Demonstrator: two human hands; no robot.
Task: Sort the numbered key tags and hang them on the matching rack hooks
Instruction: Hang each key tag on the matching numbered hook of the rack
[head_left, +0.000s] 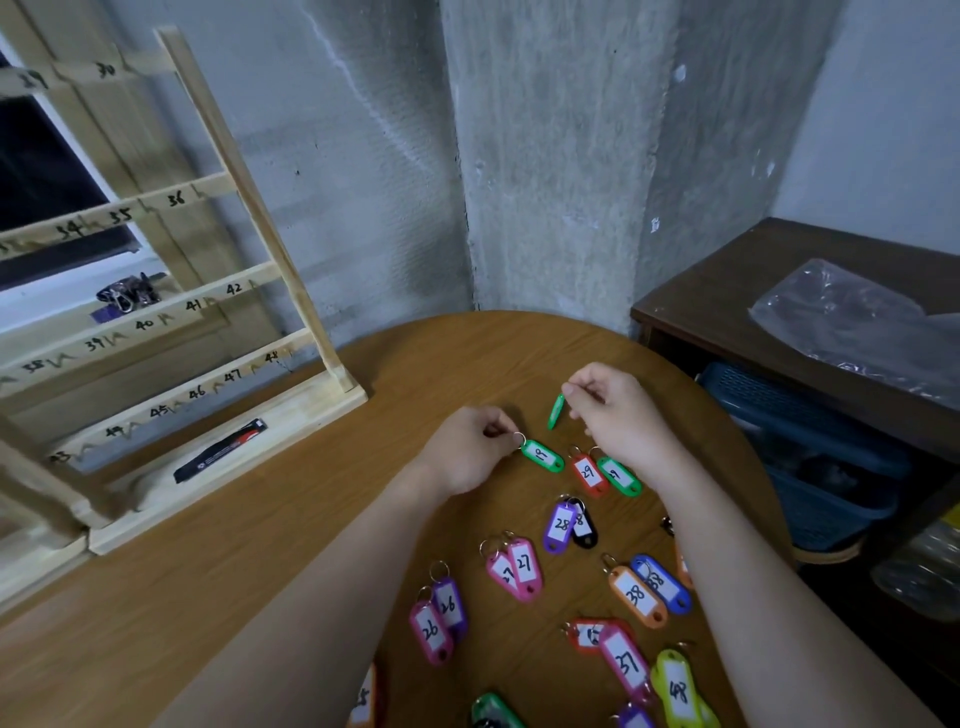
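My left hand (470, 449) pinches the ring of a green tag marked 19 (543, 457) that lies flat on the round wooden table (322, 525). My right hand (613, 410) pinches the top of another green tag (556, 411), which hangs edge-on just above the table. Several coloured numbered tags lie in pairs nearer me: red 29 (589, 474), purple 28 (561, 526), pink 27 (524, 567), pink 26 (430, 631), orange 38 (636, 596). The wooden rack (218, 291) with numbered hooks stands at the left; its hooks in view carry no tags.
A black packet (221, 451) lies on the rack's base. A dark wooden shelf unit (727, 291) with a plastic bag (857, 322) on top and blue baskets (810, 467) inside stands to the right. Concrete walls close the corner behind the table.
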